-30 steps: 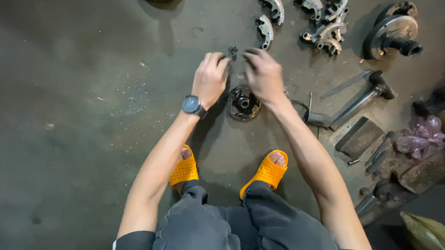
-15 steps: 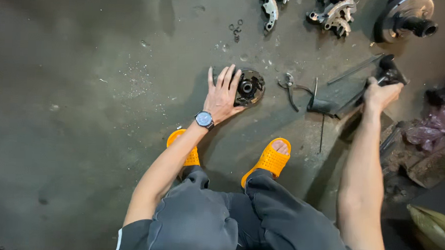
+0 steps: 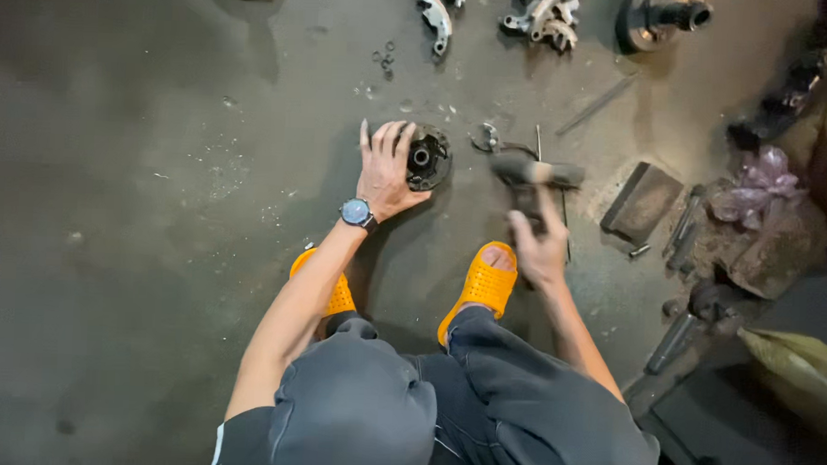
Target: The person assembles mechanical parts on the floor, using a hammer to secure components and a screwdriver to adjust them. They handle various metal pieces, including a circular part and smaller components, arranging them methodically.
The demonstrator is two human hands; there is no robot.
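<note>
Now the left hand, fingers spread flat, is steadying the round hub on the floor; right hand is gripping a blurred hammer beside it. Next: prob. needs an aimed strike, clear of fingers.

A wristwatch with a round dark face, its small screen edged in pale metal, is sitting on the left wrist. A crumpled purple plastic bag is lying on the floor near the right edge. No labels or signs are showing.
</note>
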